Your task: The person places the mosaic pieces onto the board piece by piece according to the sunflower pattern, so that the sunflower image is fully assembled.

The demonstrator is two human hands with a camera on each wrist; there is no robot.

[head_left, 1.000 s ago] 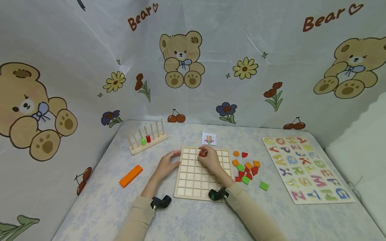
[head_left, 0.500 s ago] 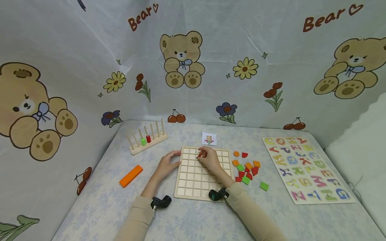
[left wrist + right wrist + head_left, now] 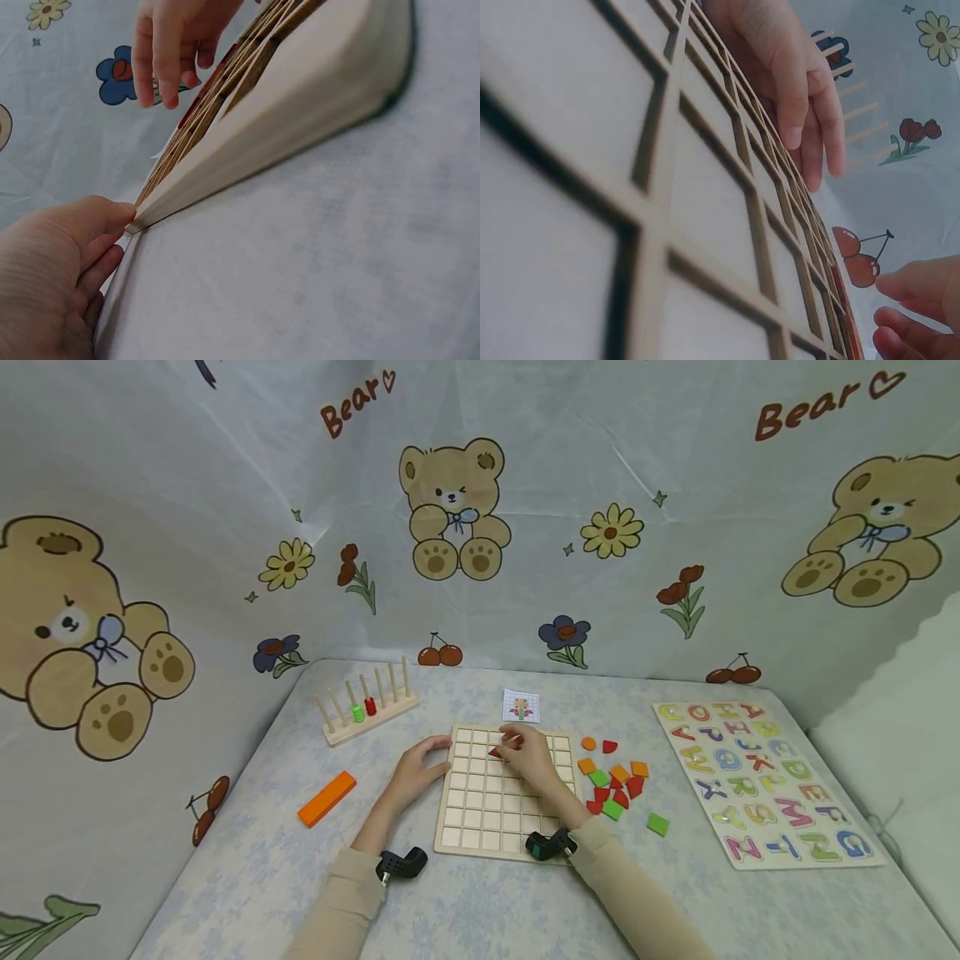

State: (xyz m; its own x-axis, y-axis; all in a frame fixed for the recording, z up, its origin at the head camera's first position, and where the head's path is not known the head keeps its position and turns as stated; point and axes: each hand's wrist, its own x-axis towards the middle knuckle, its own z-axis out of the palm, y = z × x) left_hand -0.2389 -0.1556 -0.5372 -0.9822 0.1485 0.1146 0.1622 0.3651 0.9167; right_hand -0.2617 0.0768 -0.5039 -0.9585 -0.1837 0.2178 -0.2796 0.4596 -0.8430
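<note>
A square wooden grid board [image 3: 471, 817] lies mid-table. My left hand [image 3: 414, 770] rests against its left edge, thumb and fingers extended; the left wrist view has the thumb [image 3: 112, 214] right at the rim. One red piece [image 3: 495, 751] sits in a cell near the board's far side. My right hand [image 3: 530, 755] hovers over the board just right of that piece, fingers loosely bent. In the right wrist view, its fingertips [image 3: 889, 285] are apart from the red strip [image 3: 841, 289] in the grid. Part of the far rows is hidden under this hand.
Right of the board lie loose red pieces, orange squares [image 3: 587, 766] and green squares [image 3: 657, 824]. A small pattern card [image 3: 521, 705] is behind it. Left are a peg rack [image 3: 375, 717] and an orange block [image 3: 327, 799]; an alphabet board [image 3: 757, 785] lies far right.
My right hand has let go of the red piece, which now lies in the grid, and has shifted slightly right. My left hand has stayed at the board's edge.
</note>
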